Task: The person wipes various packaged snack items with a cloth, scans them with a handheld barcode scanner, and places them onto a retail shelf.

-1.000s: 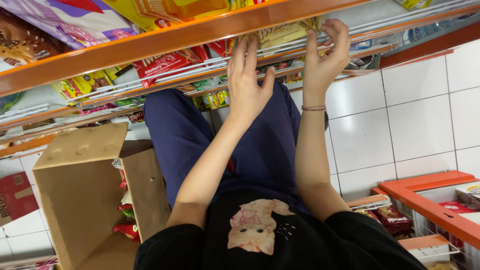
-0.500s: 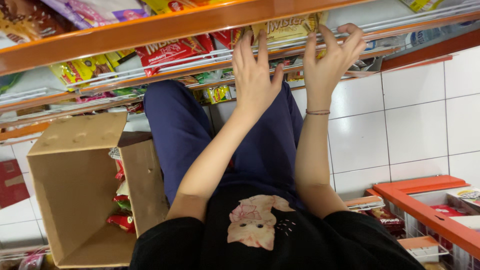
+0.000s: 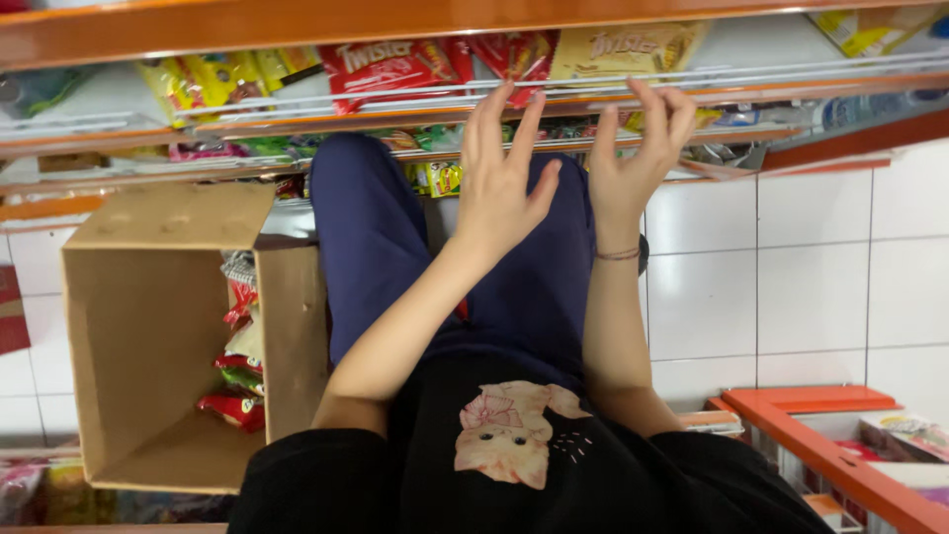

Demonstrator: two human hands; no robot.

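- Left hand [image 3: 499, 188] is raised with its fingers spread wide and holds nothing; the fingertips reach the red packet [image 3: 519, 54] at the shelf's wire rail [image 3: 593, 87], at 12 o'clock from the hand. Whether they touch it cannot be told.
- Right hand [image 3: 633, 158] is up beside it at 3 o'clock, fingers loosely curled and empty, tips just below the tan packet [image 3: 628, 47].
- The red packet lies on the shelf between another red packet [image 3: 381, 67] at its 9 o'clock and the tan one at its 3 o'clock. Its long axis seems to run from 12 to 6 o'clock, the lower end over the rail toward the person; its far end is hidden.
- Risk, as a judgement: the packets overlap loosely, so a nudge from spread fingers could slide one over the low rail and drop it onto the person's lap.
- The open carton [image 3: 148, 336] sits at 8 o'clock from the hands, with snack bags [image 3: 237, 366] inside it.
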